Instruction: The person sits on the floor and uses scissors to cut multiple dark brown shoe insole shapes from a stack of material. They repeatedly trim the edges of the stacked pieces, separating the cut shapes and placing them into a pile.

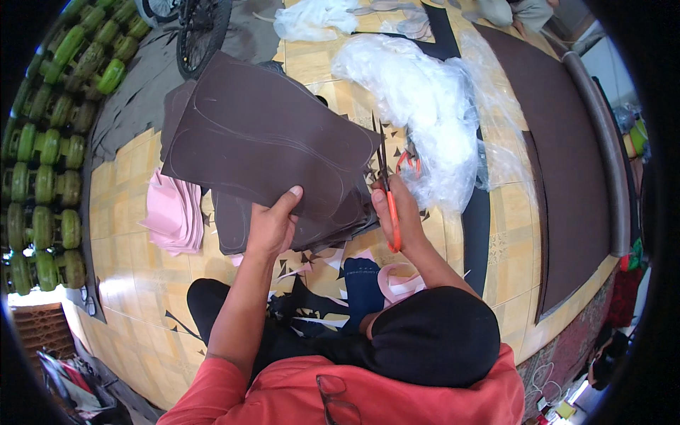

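Note:
My left hand (273, 225) grips the near edge of a dark brown sheet (262, 127), thumb on top and fingers hidden beneath. Pale curved outlines are drawn across the sheet. In my right hand (404, 212) is a pair of scissors (393, 219) with orange handles; the blades point away from me, parted slightly, beside the sheet's right corner. Below the held sheet lies a stack of dark brown pieces (230, 223). To its left sits a pile of pink pieces (176, 212). Small dark and pink offcuts lie scattered around my legs.
Crumpled clear plastic (418, 99) covers the floor at the far right of my hands. A large dark brown roll of material (559, 156) stretches along the right. A bicycle wheel (202, 35) stands at the back, green wall blocks (49, 184) at left. A person sits at the far right.

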Demonstrator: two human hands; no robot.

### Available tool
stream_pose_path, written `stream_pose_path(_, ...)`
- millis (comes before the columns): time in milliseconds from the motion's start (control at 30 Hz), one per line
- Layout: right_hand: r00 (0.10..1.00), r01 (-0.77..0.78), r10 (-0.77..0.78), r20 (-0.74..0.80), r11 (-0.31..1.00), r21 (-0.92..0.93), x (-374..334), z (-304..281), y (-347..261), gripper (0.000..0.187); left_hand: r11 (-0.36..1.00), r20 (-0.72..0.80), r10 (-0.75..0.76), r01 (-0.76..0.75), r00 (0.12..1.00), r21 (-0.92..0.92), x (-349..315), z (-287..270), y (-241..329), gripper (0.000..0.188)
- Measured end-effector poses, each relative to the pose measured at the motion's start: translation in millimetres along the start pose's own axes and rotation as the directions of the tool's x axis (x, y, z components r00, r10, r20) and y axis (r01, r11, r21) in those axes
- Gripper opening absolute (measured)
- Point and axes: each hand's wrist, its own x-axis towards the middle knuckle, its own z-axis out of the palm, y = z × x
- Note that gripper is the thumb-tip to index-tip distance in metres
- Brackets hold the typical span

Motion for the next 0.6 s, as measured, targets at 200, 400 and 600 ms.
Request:
stream_pose_path(200,0.999,-0.025,0.025,0.04,1.0,0.002,1.3,-5.6,-2.7,0.041,0.998,0.055,-0.046,0.049,0.997,-0.039,-8.2,7.8,1.4,0.043)
stream_pose_path(400,0.975,-0.05,0.053,0.217,0.999,-0.019,0.2,-19.2,-6.8,0.046,0.998,0.051,0.045,-0.043,0.998,-0.052,1.1,-1.9,14.2,0.044)
stream_pose_path(600,0.987,-0.019,-0.001,0.163,0.992,0.123,-5.8,-3.1,12.1,0.049,0.998,0.075,0.067,-0.066,0.995,-0.02,9.2,-3.6,21.5,0.047)
